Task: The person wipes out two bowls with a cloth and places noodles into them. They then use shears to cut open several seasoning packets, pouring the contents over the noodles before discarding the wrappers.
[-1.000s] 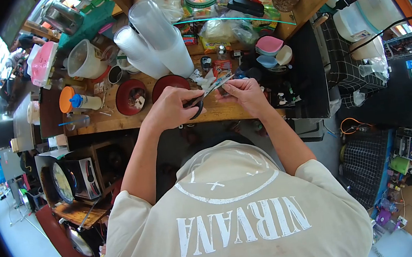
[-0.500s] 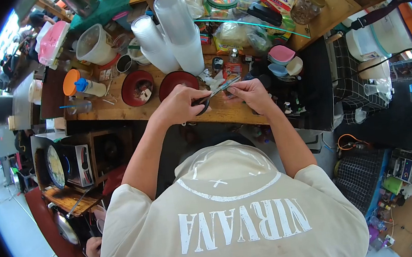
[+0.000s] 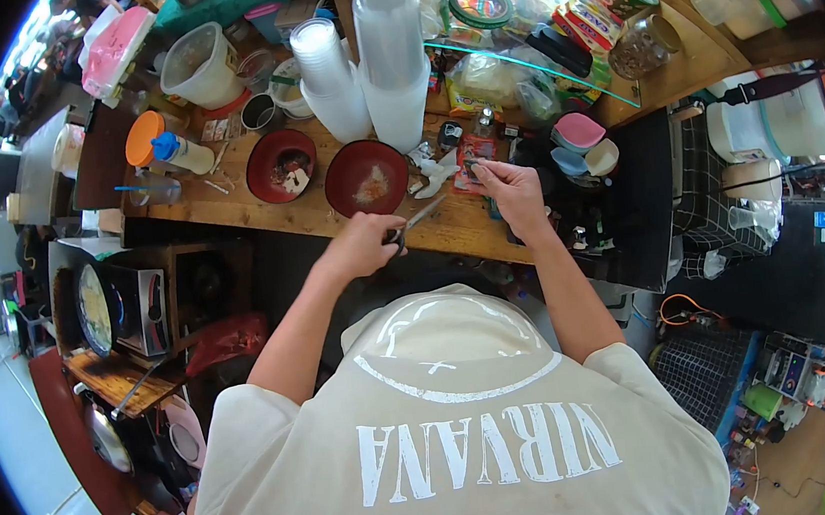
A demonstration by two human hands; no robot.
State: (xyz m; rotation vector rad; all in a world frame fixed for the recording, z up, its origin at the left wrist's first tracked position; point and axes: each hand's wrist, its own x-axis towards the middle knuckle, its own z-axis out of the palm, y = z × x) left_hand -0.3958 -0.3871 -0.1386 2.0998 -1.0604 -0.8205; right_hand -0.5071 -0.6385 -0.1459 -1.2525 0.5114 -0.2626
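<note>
My left hand is closed round the dark handles of a pair of scissors, whose blades point up and to the right over the table's front edge. With thumb and fingers pinched together, my right hand grips something small at its fingertips; its kind is hard to make out. Just beyond those fingertips lies a red packet. Near my left hand stands a dark red bowl with pale and orange bits inside. A second red bowl, left of it, holds dark and pale pieces.
Tall stacks of clear plastic cups stand behind the bowls. A crumpled white wrapper lies between the bowl and the red packet. Small pink and blue cups sit at the right. A pan rests on a stove at the left.
My hands have moved apart. The scissors have come down and away from my right fingertips, and my left hand now leaves more of the nearer red bowl showing.
</note>
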